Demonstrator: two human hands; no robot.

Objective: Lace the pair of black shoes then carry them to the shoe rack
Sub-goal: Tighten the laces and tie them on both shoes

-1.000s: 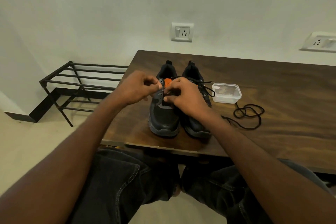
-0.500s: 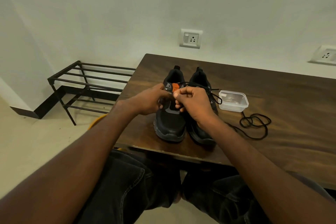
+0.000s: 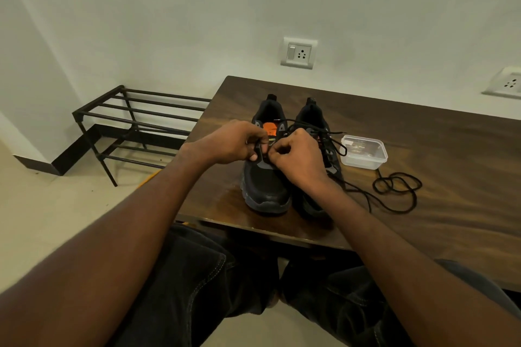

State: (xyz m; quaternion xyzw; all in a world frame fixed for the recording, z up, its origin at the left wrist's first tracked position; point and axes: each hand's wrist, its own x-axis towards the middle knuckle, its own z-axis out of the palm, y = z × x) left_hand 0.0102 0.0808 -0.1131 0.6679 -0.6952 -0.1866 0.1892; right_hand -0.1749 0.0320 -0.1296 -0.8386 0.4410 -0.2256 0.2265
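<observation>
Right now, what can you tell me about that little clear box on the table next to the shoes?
The clear plastic box is small, shallow and rectangular with rounded corners, and a see-through lid is closed on it. Something brownish lies inside, too blurred to identify. It sits flat on the dark wooden table, just right of the right shoe, apart from both hands. A loose black lace lies coiled in front of it, one strand running up to its near edge; whether they touch is unclear.
</observation>
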